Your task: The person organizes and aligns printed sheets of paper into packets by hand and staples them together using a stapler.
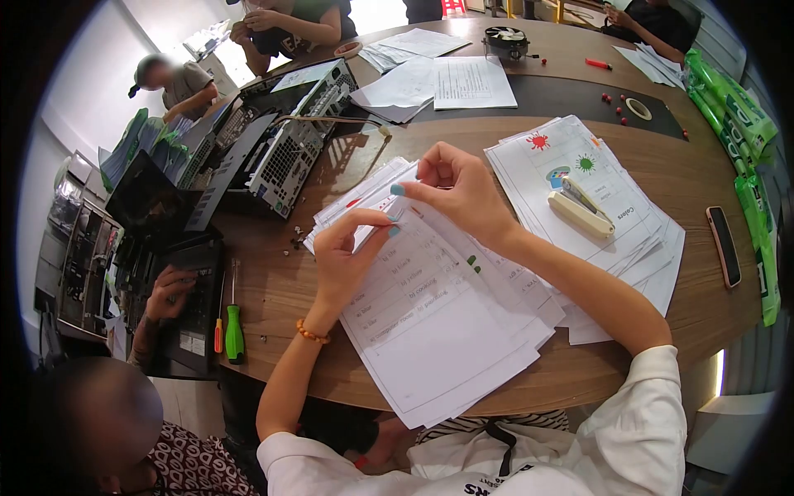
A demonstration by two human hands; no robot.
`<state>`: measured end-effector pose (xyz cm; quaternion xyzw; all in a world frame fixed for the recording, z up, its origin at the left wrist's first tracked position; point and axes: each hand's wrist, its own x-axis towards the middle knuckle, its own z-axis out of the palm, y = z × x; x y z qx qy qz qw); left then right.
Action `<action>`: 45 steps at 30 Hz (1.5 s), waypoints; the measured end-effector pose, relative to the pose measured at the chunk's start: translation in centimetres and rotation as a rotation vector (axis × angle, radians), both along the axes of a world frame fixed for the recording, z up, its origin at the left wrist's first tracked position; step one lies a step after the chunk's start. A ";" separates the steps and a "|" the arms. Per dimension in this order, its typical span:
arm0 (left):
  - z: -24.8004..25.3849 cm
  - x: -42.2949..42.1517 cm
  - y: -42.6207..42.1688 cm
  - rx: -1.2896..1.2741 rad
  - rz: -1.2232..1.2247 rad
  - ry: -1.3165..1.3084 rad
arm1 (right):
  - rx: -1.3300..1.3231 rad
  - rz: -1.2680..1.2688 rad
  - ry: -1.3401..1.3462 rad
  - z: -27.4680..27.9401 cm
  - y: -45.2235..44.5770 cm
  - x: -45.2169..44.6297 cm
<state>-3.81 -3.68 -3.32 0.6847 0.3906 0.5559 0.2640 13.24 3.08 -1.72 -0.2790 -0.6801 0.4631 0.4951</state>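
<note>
A stack of printed paper sheets (451, 331) lies in front of me, its lower edge toward my body. My left hand (351, 248) is closed in a pinch on the upper part of the sheets, thumb and fingertip together. My right hand (459, 190) has its fingers curled and its thumb pressed at the top edge of the same sheets. What exactly lies between the right fingertips is partly hidden. To the right, a cream stapler (579, 213) rests on another pile of printed sheets (633, 248) with coloured splat pictures.
At left stand an opened computer case (285, 169) and a laptop (198, 306) with another person's hand on it. Green-handled screwdriver (235, 335) lies nearby. A phone (724, 246), green packages (753, 198), a cooling fan (505, 41) and a tape roll (638, 109) lie farther off.
</note>
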 end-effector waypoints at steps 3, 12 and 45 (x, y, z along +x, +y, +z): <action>-0.2 -0.3 0.1 0.079 0.060 0.017 | -0.275 0.150 -0.053 1.5 0.3 0.5; 0.1 -0.5 0.0 0.134 0.267 -0.029 | -0.264 0.380 -0.242 1.7 1.7 2.3; 0.3 -4.2 0.7 -0.122 -0.397 -0.532 | 0.224 0.165 -0.782 -0.2 2.4 3.2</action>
